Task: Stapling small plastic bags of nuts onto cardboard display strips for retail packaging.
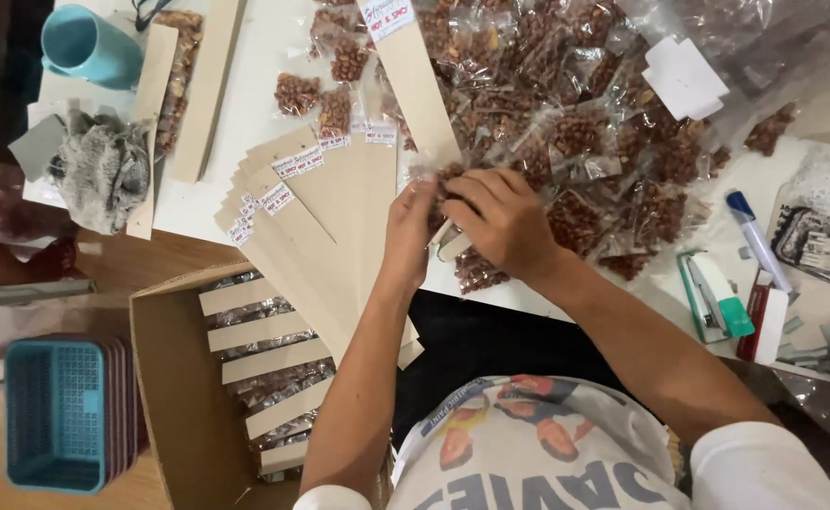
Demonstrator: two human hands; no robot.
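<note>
Left hand (409,219) and right hand (495,227) side by side at the worktop (245,113) edge, both grips pinched together on 1 small clear packet of nuts (445,179); heap of like packets (566,104) just beyond; fanned cardboard strips (325,217) to the left; green stapler (717,297) to the right.

Small clear packets (575,132) of brown nuts lie heaped across the upper tabletop, one pinched between both hands. Fanned tan card strips (325,217) below left carry small white labels (297,162) with red and dark print. An open cardboard box (164,378) at lower left holds rows of carded packets.
</note>
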